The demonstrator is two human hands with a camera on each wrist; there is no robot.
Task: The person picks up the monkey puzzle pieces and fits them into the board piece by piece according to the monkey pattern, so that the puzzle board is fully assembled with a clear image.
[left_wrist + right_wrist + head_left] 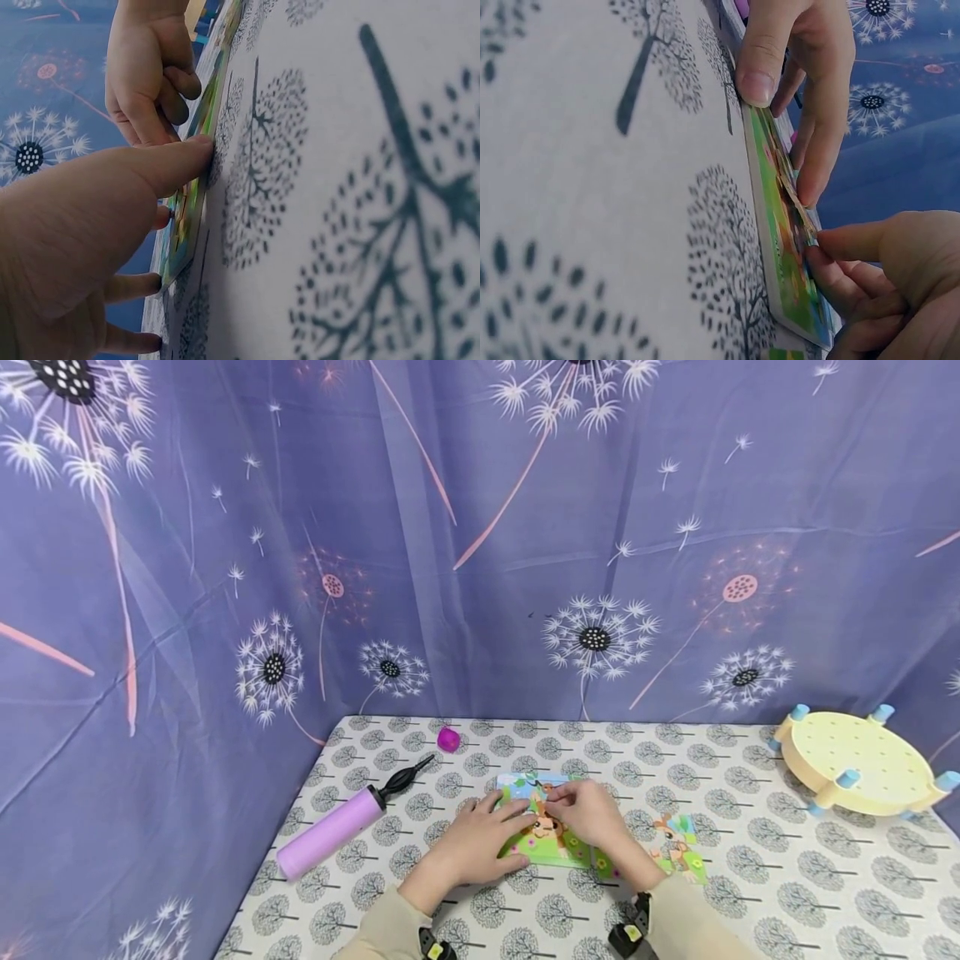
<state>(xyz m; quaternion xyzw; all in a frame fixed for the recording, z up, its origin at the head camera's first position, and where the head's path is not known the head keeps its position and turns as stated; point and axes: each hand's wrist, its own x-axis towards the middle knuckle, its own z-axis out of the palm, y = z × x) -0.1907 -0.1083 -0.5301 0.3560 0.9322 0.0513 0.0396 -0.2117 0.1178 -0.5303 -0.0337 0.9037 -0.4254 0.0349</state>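
A flat jigsaw puzzle (555, 852) with a cartoon animal on a green and blue ground lies on the table. My left hand (480, 839) rests on its left side, fingers spread; the thumb (180, 161) lies along the near edge. Between thumb and index finger, my right hand (588, 814) pinches a puzzle piece (799, 201), tilted up from the picture in the right wrist view. Both hands hide parts of the puzzle. Just right of the right forearm lie loose puzzle pieces (678, 852) with similar colours.
A purple hand pump (330, 833) with a black nozzle lies at the left. Behind it sits a small magenta object (448, 740). At the far right stands a pale yellow oval toy (858, 760) with blue pegs. A patterned curtain (495, 568) hangs behind the tree-print tablecloth (750, 906).
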